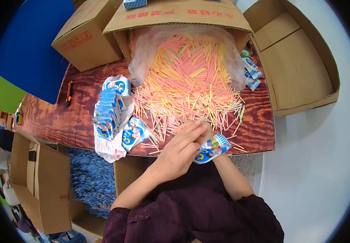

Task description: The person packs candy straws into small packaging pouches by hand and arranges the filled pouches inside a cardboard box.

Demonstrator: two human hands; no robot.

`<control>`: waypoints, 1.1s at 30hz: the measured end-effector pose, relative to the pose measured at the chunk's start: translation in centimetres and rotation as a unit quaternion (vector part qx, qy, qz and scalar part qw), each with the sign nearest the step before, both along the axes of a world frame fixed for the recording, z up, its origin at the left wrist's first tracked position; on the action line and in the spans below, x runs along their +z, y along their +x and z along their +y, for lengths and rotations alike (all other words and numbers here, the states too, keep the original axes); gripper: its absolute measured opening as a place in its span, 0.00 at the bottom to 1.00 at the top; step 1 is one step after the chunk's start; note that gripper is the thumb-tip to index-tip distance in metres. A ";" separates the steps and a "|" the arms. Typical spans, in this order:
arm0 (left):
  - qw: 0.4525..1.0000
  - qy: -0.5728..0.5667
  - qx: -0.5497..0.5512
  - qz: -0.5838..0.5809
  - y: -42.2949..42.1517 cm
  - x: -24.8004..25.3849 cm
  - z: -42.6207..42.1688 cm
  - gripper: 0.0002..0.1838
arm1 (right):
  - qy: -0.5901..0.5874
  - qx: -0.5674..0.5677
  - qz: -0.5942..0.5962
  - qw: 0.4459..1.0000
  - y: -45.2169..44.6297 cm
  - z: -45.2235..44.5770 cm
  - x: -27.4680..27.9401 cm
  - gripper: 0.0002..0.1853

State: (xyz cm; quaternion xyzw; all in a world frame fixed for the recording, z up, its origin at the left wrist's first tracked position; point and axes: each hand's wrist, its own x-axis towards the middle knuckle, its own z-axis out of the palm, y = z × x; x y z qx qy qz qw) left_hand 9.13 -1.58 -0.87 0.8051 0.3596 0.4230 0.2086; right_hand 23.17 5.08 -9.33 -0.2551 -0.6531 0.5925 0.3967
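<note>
My left hand (pixel 179 150) is curled over my right hand at the table's front edge. A small blue-and-white printed packet (pixel 214 148) sticks out from under my left hand and lies across my right wrist; my left hand appears closed on it. My right hand (pixel 207 133) is mostly covered by the left, its fingers hidden, beside the front of a big heap of thin pink, yellow and green sticks (pixel 191 77). To the left, a row of similar packets (pixel 108 107) stands on a white plastic bag (pixel 104 150), with a loose packet (pixel 134 131) close by.
The sticks spill from a bag-lined carton (pixel 175 18) lying on its side. A closed carton (pixel 88 40) and an orange cutter (pixel 68 94) are at the left. More packets (pixel 252 73) lie right, beside an open carton (pixel 300 60). Below left, a box holds many blue packets (pixel 92 178).
</note>
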 end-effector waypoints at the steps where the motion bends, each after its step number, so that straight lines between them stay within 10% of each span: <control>1: 1.000 -0.001 0.000 0.000 0.0 0.1 -0.1 0.09 | 0.000 -0.005 -0.031 1.000 0.1 -0.1 0.7 0.08; 4: 0.999 -0.013 0.002 0.042 -0.4 0.5 -0.7 0.07 | -0.045 -0.080 -0.017 0.996 -0.6 -1.3 3.4 0.07; 12: 0.859 -0.219 0.241 -0.394 -6.0 -3.1 -3.0 0.03 | 0.000 -0.053 -0.018 0.998 0.2 -1.9 6.7 0.07; 21: 0.872 -0.253 0.264 -0.326 -6.6 -5.5 -4.4 0.01 | 0.088 -0.058 -0.047 0.993 -0.1 -2.4 6.9 0.08; 27: 0.837 -0.282 0.230 -0.409 -5.9 -4.9 -4.3 0.03 | -0.023 -0.050 -0.026 0.998 0.0 -2.5 7.2 0.07; 33: 0.897 -0.238 0.278 -0.248 -6.7 -4.5 -4.8 0.02 | -0.078 -0.042 -0.013 0.996 -0.3 -2.6 7.5 0.07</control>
